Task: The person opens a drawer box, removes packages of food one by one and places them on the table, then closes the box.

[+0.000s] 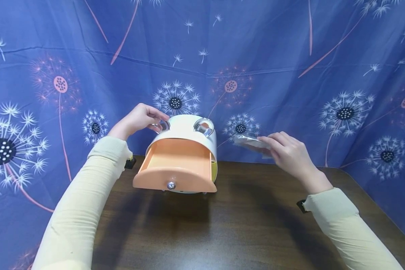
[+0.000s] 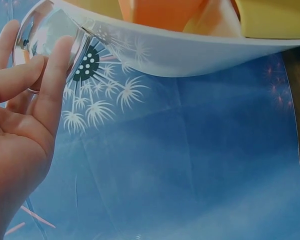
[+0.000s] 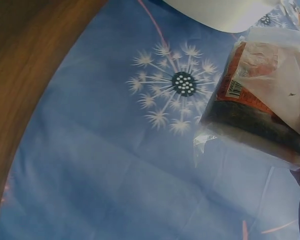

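A small white drawer box (image 1: 181, 124) with two chrome rings on top stands near the back of the table. Its orange drawer (image 1: 175, 177) with a round chrome knob is pulled out, and the part inside that shows is bare. My left hand (image 1: 137, 119) holds the left chrome ring (image 2: 25, 40) between thumb and fingers. To the right of the box, my right hand (image 1: 288, 153) pinches a clear plastic packet (image 1: 252, 142) above the table. In the right wrist view the packet (image 3: 250, 107) shows an orange label with a barcode and a dark band.
A brown wooden table (image 1: 236, 225) lies under the box. Blue cloth (image 1: 266, 56) with dandelion prints hangs behind and at both sides. Yellow parts (image 2: 275, 20) show inside the box, under the drawer.
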`<state>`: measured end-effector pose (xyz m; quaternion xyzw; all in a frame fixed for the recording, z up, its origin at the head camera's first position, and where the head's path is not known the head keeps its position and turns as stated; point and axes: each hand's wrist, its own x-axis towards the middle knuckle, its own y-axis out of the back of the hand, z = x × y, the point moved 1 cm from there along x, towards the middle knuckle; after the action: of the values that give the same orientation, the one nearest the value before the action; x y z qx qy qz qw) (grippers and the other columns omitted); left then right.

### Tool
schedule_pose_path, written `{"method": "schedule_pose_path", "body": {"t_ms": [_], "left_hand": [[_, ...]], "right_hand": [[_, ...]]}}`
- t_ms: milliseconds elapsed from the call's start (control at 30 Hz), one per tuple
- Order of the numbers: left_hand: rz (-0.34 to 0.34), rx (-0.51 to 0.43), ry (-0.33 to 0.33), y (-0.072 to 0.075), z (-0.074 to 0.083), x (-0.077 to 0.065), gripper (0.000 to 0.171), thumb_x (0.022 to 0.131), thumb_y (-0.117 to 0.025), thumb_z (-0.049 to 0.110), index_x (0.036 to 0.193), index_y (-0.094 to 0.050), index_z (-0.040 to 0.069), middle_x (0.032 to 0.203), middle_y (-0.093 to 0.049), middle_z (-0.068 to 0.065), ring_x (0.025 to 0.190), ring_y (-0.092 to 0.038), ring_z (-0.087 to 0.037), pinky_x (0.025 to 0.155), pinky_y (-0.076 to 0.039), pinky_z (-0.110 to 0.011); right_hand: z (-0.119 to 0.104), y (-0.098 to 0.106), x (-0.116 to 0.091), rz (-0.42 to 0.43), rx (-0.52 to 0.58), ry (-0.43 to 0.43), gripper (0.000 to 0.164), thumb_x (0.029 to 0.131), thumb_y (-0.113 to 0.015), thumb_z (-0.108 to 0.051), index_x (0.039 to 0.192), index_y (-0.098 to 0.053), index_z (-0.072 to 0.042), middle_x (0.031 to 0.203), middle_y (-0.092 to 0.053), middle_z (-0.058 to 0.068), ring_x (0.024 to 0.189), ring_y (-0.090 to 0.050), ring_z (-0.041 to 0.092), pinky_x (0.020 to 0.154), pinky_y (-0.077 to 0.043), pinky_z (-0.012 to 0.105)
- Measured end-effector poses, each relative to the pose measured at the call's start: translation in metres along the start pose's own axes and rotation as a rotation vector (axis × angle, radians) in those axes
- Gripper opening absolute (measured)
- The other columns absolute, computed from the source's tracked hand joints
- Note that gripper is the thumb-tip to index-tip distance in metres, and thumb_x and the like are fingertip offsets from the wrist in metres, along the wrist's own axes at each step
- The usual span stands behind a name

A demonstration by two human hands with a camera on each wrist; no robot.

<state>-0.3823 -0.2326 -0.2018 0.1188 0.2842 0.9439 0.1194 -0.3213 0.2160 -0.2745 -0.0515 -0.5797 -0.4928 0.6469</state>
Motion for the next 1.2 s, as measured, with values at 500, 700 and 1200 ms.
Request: {"method": "schedule_pose_path", "body": {"t_ms": [500, 700, 1200], "left_hand": [[0.005, 0.013, 0.021, -0.001, 0.000, 0.000, 0.028, 0.095, -0.049, -0.002, 0.119, -0.064, -0.002, 0.118, -0.062, -0.018, 0.091, -0.067, -0.031, 0.079, -0.058, -0.039], [0.007, -0.001, 0.024, -0.002, 0.001, -0.001, 0.027, 0.095, -0.049, -0.003, 0.117, -0.064, -0.003, 0.115, -0.063, -0.019, 0.095, -0.065, -0.037, 0.079, -0.058, -0.040], [0.015, -0.001, 0.024, -0.003, 0.001, 0.000, 0.026, 0.095, -0.049, -0.003, 0.115, -0.065, -0.002, 0.113, -0.064, -0.019, 0.094, -0.065, -0.036, 0.077, -0.059, -0.036]], "right_hand": [[0.008, -0.026, -0.030, -0.035, -0.020, 0.016, 0.048, 0.071, -0.069, 0.009, 0.114, -0.068, -0.012, 0.090, -0.064, 0.007, 0.073, -0.059, 0.025, 0.056, -0.053, 0.040], [0.008, -0.039, -0.045, -0.084, -0.023, 0.009, 0.043, 0.076, -0.063, 0.006, 0.114, -0.068, -0.013, 0.092, -0.064, 0.005, 0.074, -0.058, 0.023, 0.054, -0.051, 0.037], [0.006, -0.071, -0.074, -0.151, 0.013, -0.027, 0.048, 0.077, -0.050, 0.010, 0.117, -0.066, -0.013, 0.098, -0.063, 0.004, 0.075, -0.056, 0.023, 0.055, -0.049, 0.036]]}}
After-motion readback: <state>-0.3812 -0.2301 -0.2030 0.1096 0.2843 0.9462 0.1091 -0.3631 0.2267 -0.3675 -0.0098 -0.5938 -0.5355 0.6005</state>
